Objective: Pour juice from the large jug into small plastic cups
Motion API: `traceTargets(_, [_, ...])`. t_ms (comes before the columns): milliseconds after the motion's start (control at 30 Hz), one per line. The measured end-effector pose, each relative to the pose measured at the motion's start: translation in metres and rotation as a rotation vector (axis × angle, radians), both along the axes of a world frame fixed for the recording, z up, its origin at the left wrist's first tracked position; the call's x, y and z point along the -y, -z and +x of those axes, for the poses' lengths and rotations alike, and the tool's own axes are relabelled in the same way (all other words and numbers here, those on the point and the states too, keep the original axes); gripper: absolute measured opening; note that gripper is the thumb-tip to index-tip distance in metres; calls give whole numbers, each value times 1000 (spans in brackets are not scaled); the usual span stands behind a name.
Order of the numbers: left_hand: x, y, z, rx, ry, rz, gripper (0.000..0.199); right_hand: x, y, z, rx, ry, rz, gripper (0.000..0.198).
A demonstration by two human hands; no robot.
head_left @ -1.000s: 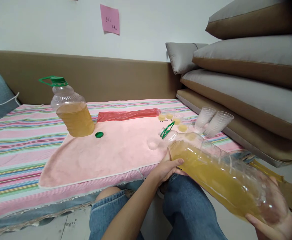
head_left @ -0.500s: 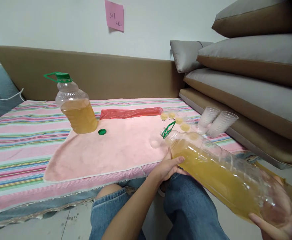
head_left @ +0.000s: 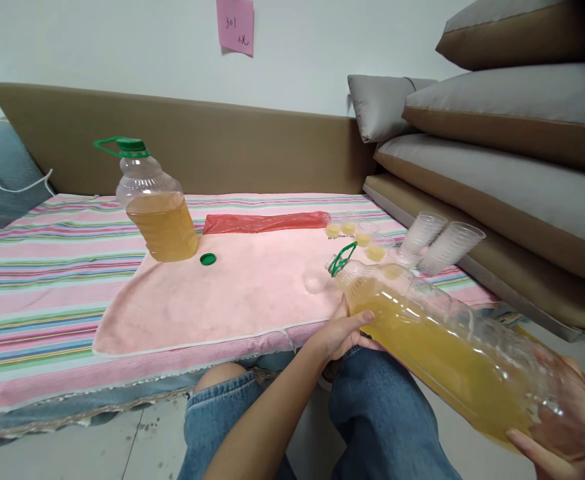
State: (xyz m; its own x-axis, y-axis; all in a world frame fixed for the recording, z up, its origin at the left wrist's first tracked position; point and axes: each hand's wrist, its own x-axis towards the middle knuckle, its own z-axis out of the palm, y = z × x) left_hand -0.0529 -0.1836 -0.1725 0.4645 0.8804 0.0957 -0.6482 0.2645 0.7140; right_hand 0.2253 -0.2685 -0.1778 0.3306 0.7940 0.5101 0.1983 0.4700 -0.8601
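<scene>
A large clear plastic bottle [head_left: 437,353] of yellow liquid lies tilted across my lap, its uncapped neck with a green carry ring pointing left and slightly up. My left hand [head_left: 347,331] grips it from below near the neck, thumb on the near side. At the bottle's base, my right hand [head_left: 557,447] is wrapped round it, partly seen through the plastic. Just beyond the mouth stands a clear plastic cup [head_left: 316,281] on the pink towel [head_left: 212,307]; whether liquid is in it I cannot tell. Several cups holding yellow liquid [head_left: 375,253] stand behind the bottle.
At the left stands a second bottle [head_left: 165,227] with a green cap and handle. A loose green cap [head_left: 208,259] and a red plastic bag [head_left: 267,223] lie on the bed. Stacked empty cups [head_left: 451,248] lean near the piled cushions [head_left: 497,173] at right.
The view has shifted slightly, so things sit a little further right in the picture. Both hands keep hold of the bottle, and its tilt looks nearly the same.
</scene>
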Motion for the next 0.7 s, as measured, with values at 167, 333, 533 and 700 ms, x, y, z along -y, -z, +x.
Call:
traceTargets(167, [0, 2, 0, 18, 8, 5, 90, 15, -23, -24, 3, 9, -120, 115])
traceTargets(333, [0, 3, 1, 38, 7, 8, 89, 19, -31, -30, -10, 46, -191, 121])
traceTargets(533, [-1, 7, 3, 42, 1, -3, 90, 19, -32, -30, 2, 28, -202, 118])
traceTargets(700, [-1, 6, 2, 41, -3, -12, 92, 19, -31, -31, 3, 31, -170, 118])
